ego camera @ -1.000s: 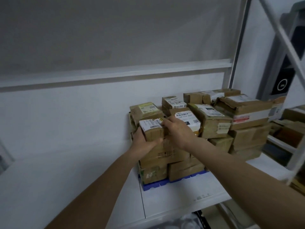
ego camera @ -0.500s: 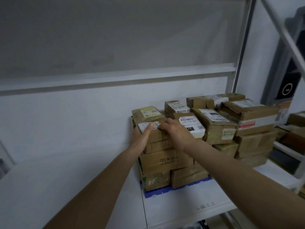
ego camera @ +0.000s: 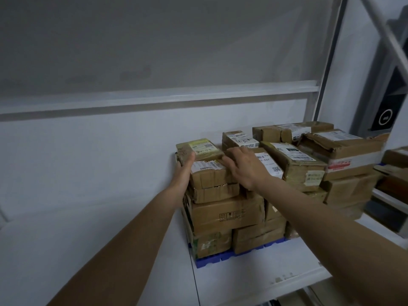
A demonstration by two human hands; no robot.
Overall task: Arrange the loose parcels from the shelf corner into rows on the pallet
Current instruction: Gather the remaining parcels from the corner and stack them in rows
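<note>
Parcels of brown cardboard, taped and labelled, stand stacked in rows on a blue plastic pallet (ego camera: pixel 223 257) on a white shelf (ego camera: pixel 254 281); the stack's left side lies close to the white back wall (ego camera: pixel 88 173), with bare shelf to the left and in front, and a white upright post (ego camera: pixel 326 62) behind on the right; the left hand (ego camera: pixel 184 171) lies flat, fingers straight, against the left end of a small brown parcel with a white label (ego camera: pixel 210 175) on top of the front-left stack; the right hand (ego camera: pixel 245 166), fingers spread and nearly straight, presses on its right end and the neighbouring white-labelled brown box (ego camera: pixel 268 163).
</note>
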